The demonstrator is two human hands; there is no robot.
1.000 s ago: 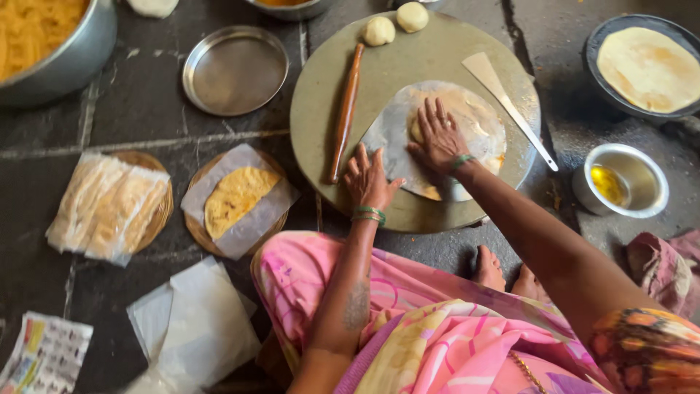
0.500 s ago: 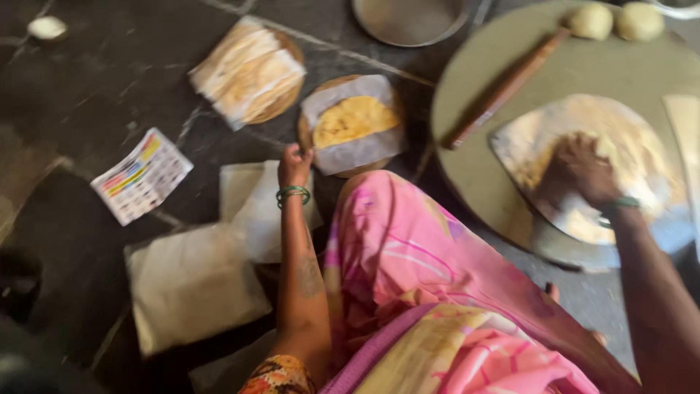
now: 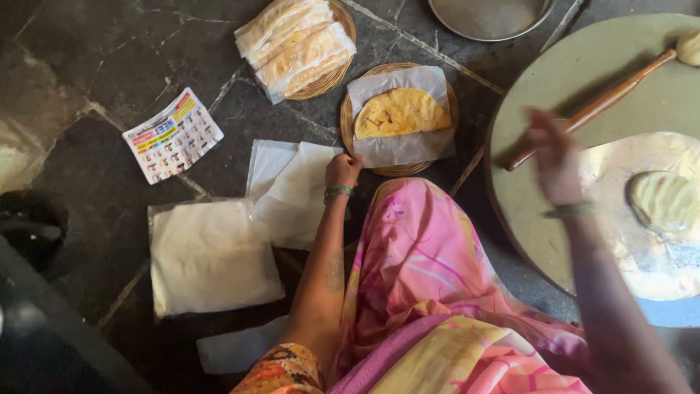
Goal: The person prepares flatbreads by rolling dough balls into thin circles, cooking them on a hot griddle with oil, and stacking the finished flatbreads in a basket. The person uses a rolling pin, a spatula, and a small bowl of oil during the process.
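My left hand (image 3: 343,170), with green bangles at the wrist, pinches the top edge of a stack of white paper sheets (image 3: 292,193) on the dark stone floor, just below a woven basket (image 3: 348,138). In that basket a yellow flatbread (image 3: 401,113) lies on paper. My right hand (image 3: 554,157) is blurred and hovers with fingers apart over the round rolling board (image 3: 554,73), beside the wooden rolling pin (image 3: 594,108). A pale folded flatbread (image 3: 665,201) rests on a clear plastic sheet (image 3: 656,270) on the board, apart from that hand.
A second basket (image 3: 339,69) holds a wrapped stack of flatbreads (image 3: 295,44). A steel plate (image 3: 488,16) sits at the top, a dough ball (image 3: 689,47) at the top right. A printed card (image 3: 173,135) and a white packet (image 3: 211,255) lie on the floor. Pink cloth covers my lap.
The view has swung left. My right hand has lifted off the flatbread on the board. My left hand has moved from the board down to the white paper sheets.
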